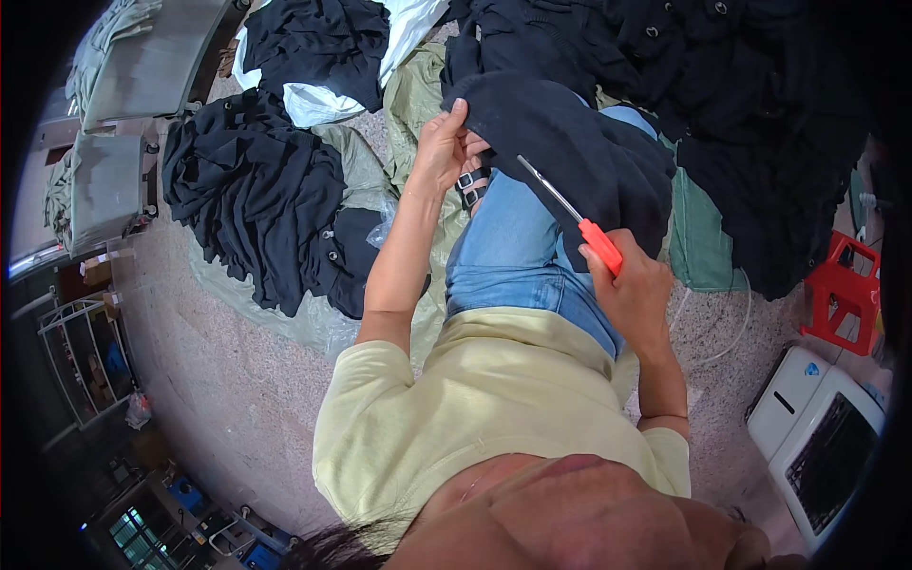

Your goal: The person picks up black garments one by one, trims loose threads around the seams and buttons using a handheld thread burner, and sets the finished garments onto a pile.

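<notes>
A dark navy knit garment (560,142) lies draped over my lap and knees, its ribbed edge toward my left hand. My left hand (446,142) pinches that edge, thumb on top and fingers partly tucked under the cloth. In my right hand (632,294) is a pair of scissors (600,247) with red handles and slim metal blades. The blades point up and left over the garment, toward my left hand, and look closed. My right fingers wrap around the handles and partly hide them.
Dark garments lie in piles at the left (256,199), top (318,47) and right (760,123), over plastic sheets (413,104). A red plastic stool (844,294) and a white appliance (798,408) stand at the right. Grey carts (157,62) line the upper left.
</notes>
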`<state>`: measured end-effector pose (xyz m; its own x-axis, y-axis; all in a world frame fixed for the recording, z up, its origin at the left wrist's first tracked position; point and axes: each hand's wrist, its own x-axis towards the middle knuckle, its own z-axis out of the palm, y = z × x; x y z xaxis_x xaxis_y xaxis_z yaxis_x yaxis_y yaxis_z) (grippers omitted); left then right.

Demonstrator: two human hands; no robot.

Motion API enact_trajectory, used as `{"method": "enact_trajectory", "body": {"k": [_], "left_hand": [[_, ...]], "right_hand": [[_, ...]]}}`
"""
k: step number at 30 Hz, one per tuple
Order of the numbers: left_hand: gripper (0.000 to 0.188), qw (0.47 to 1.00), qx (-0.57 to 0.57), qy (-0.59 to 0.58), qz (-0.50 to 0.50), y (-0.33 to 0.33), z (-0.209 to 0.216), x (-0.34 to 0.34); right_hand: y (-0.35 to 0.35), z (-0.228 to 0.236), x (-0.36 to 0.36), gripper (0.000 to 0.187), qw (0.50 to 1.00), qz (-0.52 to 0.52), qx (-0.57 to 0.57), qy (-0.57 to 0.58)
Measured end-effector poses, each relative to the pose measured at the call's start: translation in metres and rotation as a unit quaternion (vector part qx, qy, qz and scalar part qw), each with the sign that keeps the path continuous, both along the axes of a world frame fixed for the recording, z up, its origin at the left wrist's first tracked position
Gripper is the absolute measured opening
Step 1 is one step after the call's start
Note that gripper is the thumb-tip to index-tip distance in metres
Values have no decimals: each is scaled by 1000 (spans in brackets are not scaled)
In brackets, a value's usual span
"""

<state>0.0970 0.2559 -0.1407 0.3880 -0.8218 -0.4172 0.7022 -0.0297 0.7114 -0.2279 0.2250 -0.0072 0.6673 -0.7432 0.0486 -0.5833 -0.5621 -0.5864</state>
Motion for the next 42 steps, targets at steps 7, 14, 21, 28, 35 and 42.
{"method": "enact_trajectory", "body": {"k": [7,14,21,28,35,42], "left_hand": [[43,998,-16,-45,33,-1,9,-6],[28,999,-12,-24,-44,18,23,-61],[21,998,19,-63,-23,13,24,-72],[34,997,-39,22,-69,10,26,-45],[41,986,29,-140,-90,41,-1,-120],[29,996,9,-72,-50,38,16,-108]], "right_hand": [[7,-4,-8,18,1000,-17,-16,0],[13,-2,-35,20,996,-57,-11,-62],[26,-6,-54,22,998,-58,20,27],[30,-8,-48,20,998,-58,25,0],[34,-7,-60,20,991,-121,38,-49],[49,2,-82,21,997,-67,41,15]]}}
